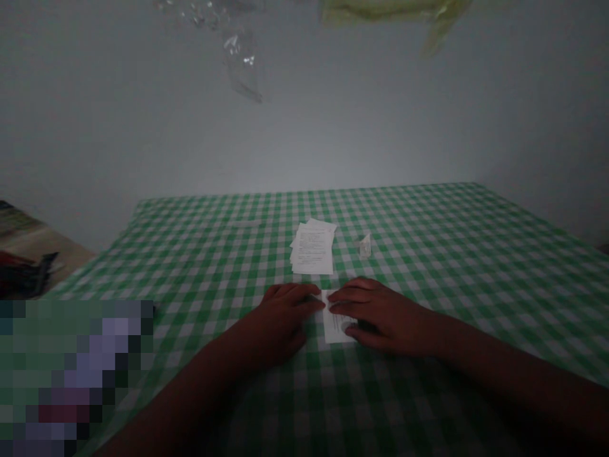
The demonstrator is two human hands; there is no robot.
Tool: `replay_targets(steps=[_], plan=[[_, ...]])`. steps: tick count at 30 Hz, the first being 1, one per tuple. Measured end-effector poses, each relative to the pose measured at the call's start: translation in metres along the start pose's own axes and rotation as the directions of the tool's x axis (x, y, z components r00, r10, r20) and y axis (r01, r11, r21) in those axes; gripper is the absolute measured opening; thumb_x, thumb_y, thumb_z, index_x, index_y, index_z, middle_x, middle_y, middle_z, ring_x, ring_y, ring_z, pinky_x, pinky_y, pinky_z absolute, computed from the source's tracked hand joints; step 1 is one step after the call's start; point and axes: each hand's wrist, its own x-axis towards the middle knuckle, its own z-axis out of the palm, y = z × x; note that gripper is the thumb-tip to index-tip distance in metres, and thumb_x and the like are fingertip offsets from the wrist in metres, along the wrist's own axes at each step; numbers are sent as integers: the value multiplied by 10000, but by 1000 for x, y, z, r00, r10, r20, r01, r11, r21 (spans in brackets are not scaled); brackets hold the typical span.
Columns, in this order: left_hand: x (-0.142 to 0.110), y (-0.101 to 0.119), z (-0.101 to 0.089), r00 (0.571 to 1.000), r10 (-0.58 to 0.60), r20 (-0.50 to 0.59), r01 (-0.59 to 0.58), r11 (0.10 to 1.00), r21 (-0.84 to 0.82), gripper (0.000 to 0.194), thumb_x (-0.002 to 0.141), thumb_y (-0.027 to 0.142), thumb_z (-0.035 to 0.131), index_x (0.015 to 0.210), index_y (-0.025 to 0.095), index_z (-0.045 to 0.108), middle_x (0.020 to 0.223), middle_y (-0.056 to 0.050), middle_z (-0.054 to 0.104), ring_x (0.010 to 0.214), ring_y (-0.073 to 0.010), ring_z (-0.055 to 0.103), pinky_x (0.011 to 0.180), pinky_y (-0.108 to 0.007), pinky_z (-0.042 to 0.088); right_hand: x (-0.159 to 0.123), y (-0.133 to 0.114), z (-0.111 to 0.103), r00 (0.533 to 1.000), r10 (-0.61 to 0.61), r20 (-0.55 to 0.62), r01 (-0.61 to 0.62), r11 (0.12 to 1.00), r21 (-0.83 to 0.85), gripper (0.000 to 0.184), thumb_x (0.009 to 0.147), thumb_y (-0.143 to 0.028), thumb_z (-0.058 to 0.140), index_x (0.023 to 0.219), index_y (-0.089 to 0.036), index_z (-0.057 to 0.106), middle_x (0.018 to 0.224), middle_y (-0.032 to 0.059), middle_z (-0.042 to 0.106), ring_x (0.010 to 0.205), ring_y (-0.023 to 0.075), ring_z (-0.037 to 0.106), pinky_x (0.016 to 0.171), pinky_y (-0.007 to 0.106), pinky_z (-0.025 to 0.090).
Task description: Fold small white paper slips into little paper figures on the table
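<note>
A small printed paper [333,331] lies on the checked tablecloth in front of me, partly covered by my hands. My right hand [380,312] rests over its right side, fingers stretched out across the upper part and thumb lower down on the print. From the other side, my left hand [285,317] reaches to the paper's upper left edge with its fingers extended. Both hands look open, pressing on the sheet rather than wrapped round it. Just beyond them sits a loose stack of printed papers [314,252]. A small folded paper piece [365,245] stands to the right of that stack.
The green-and-white checked tablecloth [190,254] covers the table, whose far edge meets a pale wall [304,127]. A thin whitish strip [247,223] lies at the back left. Clear plastic [242,60] and yellow plastic [394,9] hang above. Pixelation hides the lower left corner.
</note>
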Motion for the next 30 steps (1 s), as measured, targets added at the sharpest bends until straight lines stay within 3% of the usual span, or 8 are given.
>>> replay_targets(steps=[14,17,21,27,30], plan=[[1,0,1,1000,-8,20,8,1000,17,595,768,44,507,1322,261,504,1444,-14,490,1279,-241,433,1091,-446,309,0,3,1,1000,-4,-24,5,1000,22,413,922,-307,568,1325,-215,562,1314,73,618,1231,238,505,1062,449,373],[3,4,1,1000,-21,18,20,1000,20,504,848,133,538,1331,273,504,1424,-14,514,1250,-244,455,1065,-451,326,0,4,1,1000,6,-20,-5,1000,27,399,911,-322,586,1293,-207,582,1298,77,625,1221,236,511,1057,443,382],[8,9,8,994,-103,-31,104,994,34,368,919,388,581,1266,267,570,1351,-31,579,1213,-270,479,1040,-482,331,0,4,2,1000,12,-17,-12,999,35,395,899,-310,599,1278,-200,587,1290,79,626,1219,230,513,1057,434,381],[12,10,20,983,-158,-97,161,986,32,408,857,410,678,1235,278,602,1310,-32,608,1204,-269,488,1049,-478,315,0,4,0,999,17,-31,-15,997,75,397,893,-303,606,1280,-213,586,1280,88,630,1207,238,530,1038,452,397],[12,10,21,980,-163,-115,167,986,20,408,840,408,695,1220,283,610,1308,-19,613,1199,-269,494,1056,-483,308,1,8,3,996,25,-82,-14,991,137,281,927,-288,568,1188,-215,644,1196,77,672,1149,217,575,1020,432,418]])
